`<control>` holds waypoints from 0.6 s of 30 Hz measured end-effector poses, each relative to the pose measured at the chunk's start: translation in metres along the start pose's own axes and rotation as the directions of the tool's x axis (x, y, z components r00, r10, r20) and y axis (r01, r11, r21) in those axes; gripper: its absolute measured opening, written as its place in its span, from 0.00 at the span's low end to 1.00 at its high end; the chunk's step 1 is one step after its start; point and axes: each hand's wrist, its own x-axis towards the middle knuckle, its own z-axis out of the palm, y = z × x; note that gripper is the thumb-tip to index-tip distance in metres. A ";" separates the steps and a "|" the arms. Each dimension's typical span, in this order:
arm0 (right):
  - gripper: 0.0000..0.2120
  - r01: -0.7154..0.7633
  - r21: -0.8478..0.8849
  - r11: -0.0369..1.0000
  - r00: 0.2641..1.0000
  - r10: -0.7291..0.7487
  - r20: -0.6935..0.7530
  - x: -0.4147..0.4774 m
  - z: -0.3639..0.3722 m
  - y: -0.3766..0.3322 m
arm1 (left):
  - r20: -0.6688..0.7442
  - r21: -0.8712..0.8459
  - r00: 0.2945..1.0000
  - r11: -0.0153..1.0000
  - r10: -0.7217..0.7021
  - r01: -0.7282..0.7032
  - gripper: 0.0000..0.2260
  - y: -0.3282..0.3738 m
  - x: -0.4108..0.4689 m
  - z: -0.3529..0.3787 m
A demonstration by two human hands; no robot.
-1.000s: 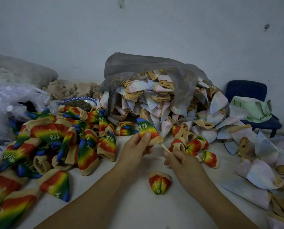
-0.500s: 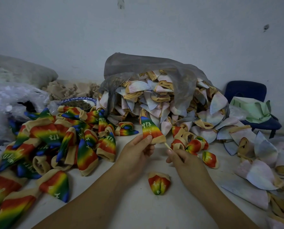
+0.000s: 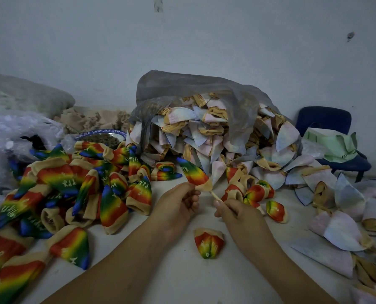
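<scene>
The cloth cone [image 3: 193,173] held up in front of the bag [image 3: 182,88] has tipped over. Half a second ago it stood nearly upright; now its blue tip leans away to the left, much as it did a second ago. Its tan cuff has stayed just in front of the bag's mouth, above the table [image 3: 182,277].

The left hand [image 3: 178,205] pinches that cuff between thumb and curled fingers. The right hand [image 3: 237,213], just to the right of it and also in front of the bag, is closed round a thin stick [image 3: 215,195]. Only a short length of the stick shows between the two hands, pointing up into the cuff. The cuff hides the stick's end, so it may be inside the cone or only touching the rim.

The rocking, with the stick kept at the opening, suggests the person is working the stick in to push the point out fully. The cone already shows its printed colours, so this piece looks close to done. It would then likely join the heap of coloured cones [image 3: 73,183] left of the bag. Many pale pieces in and around the bag have yet to be turned.
</scene>
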 end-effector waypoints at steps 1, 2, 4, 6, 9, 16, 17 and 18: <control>0.13 0.003 -0.010 1.000 1.000 -0.003 0.001 0.000 0.001 0.000 | 0.007 -0.025 1.000 1.000 -0.013 0.013 0.06 0.001 0.000 0.000; 0.13 0.005 -0.016 1.000 1.000 -0.005 0.002 0.000 0.001 0.000 | 0.017 -0.057 0.999 0.998 -0.030 0.031 0.05 0.001 0.000 0.000; 0.13 0.005 -0.018 1.000 1.000 -0.005 -0.002 0.000 0.002 -0.001 | 0.044 -0.138 0.996 0.987 -0.073 0.079 0.02 0.004 -0.002 0.000; 0.13 0.001 -0.009 1.000 1.000 -0.001 -0.008 0.000 0.002 -0.002 | 0.094 -0.231 0.989 0.964 -0.113 0.132 0.05 0.006 -0.004 0.002; 0.13 -0.017 0.032 0.999 1.000 0.017 -0.012 0.000 0.003 -0.003 | 0.159 -0.329 0.979 0.928 -0.129 0.176 0.08 0.009 -0.007 0.003; 0.14 -0.052 0.159 0.986 0.997 0.060 -0.050 -0.001 0.003 -0.005 | 0.223 -0.338 0.969 0.923 -0.109 0.182 0.04 0.011 -0.008 0.002; 0.14 -0.052 0.161 0.986 0.997 0.061 -0.051 -0.001 0.004 -0.005 | 0.220 -0.343 0.968 0.919 -0.123 0.195 0.04 0.011 -0.009 0.002; 0.15 -0.052 0.158 0.986 0.997 0.060 -0.051 -0.001 0.004 -0.004 | 0.217 -0.344 0.967 0.916 -0.135 0.205 0.06 0.011 -0.009 0.002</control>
